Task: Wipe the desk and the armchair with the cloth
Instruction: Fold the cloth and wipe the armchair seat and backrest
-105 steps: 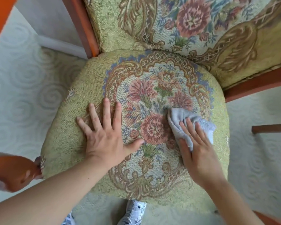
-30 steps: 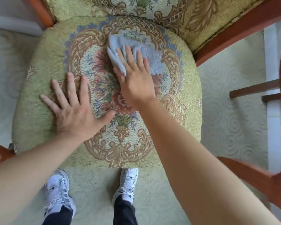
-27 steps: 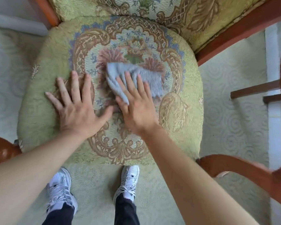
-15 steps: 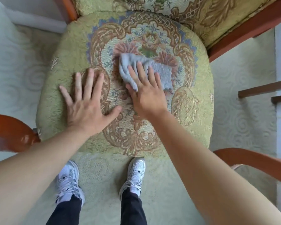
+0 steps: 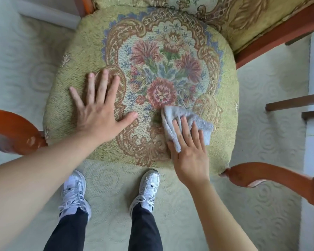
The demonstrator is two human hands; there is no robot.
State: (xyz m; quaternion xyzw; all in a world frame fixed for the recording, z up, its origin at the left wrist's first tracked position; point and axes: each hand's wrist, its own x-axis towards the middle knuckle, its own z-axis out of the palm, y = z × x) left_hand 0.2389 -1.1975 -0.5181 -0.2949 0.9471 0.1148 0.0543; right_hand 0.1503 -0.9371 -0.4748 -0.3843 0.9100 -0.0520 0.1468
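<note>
- Pressing a grey cloth (image 5: 187, 124) flat against the seat cushion (image 5: 223, 98) of a floral armchair (image 5: 261, 20), the person's right hand (image 5: 190, 156) lies palm down with its fingers (image 5: 186, 127) straight and close together, pinning the cloth rather than pinching it.
- The right forearm runs in from the lower right of the head view, with the wrist just off the cushion's front edge.
- The left hand (image 5: 98, 113) rests empty on the left half of the cushion, palm down, fingers fanned apart toward the chair back and thumb stretched out toward the middle.
- The left forearm enters from the lower left and crosses in front of the left wooden armrest (image 5: 13, 131).
- The cloth sits bunched at the cushion's front right, just below the central red flower; its long axis runs across the seat, from the flower side out toward the right armrest (image 5: 268, 174), which lies apart from it.
- Below the seat edge, two white trainers (image 5: 149, 189) stand on pale patterned carpet (image 5: 261, 142).
</note>
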